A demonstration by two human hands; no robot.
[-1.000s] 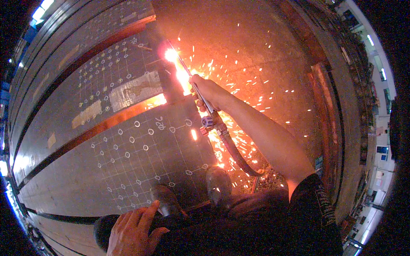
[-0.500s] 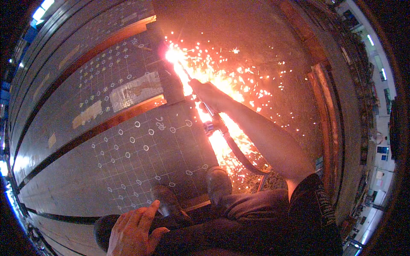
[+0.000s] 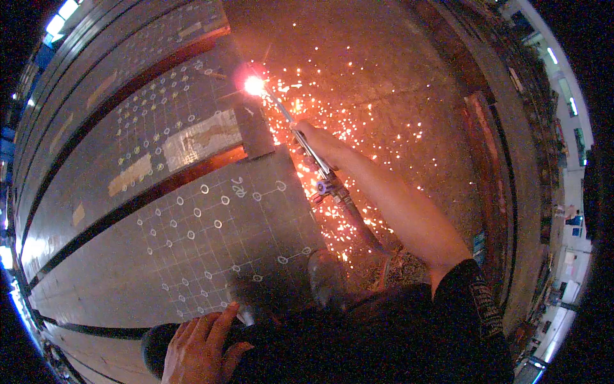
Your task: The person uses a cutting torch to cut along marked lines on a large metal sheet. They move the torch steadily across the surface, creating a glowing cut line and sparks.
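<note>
My right hand (image 3: 313, 142) is wrapped round a metal gas cutting torch (image 3: 311, 153) with a valve block (image 3: 327, 187) and a hose (image 3: 368, 233) below it. The torch tip meets the end of a steel beam (image 3: 259, 128) in a bright white-pink glow (image 3: 254, 85). Orange sparks fall beyond and to the right of the beam's edge. At the lower left, my left hand (image 3: 203, 345) lies over my dark-clothed knee, fingers stretched out, holding nothing.
Steel beams with chalk circles and grid lines (image 3: 217, 224) lie side by side on the left, dark gaps between them. My shoes (image 3: 327, 275) stand at the near beam's end. Pale tape patches (image 3: 201, 137) cover part of one beam. Rusty steel (image 3: 483, 141) runs along the right.
The glare and spark shower have shrunk and dimmed, so the torch and beam end show more clearly. My right hand is almost in the same place; my left hand has not moved.
</note>
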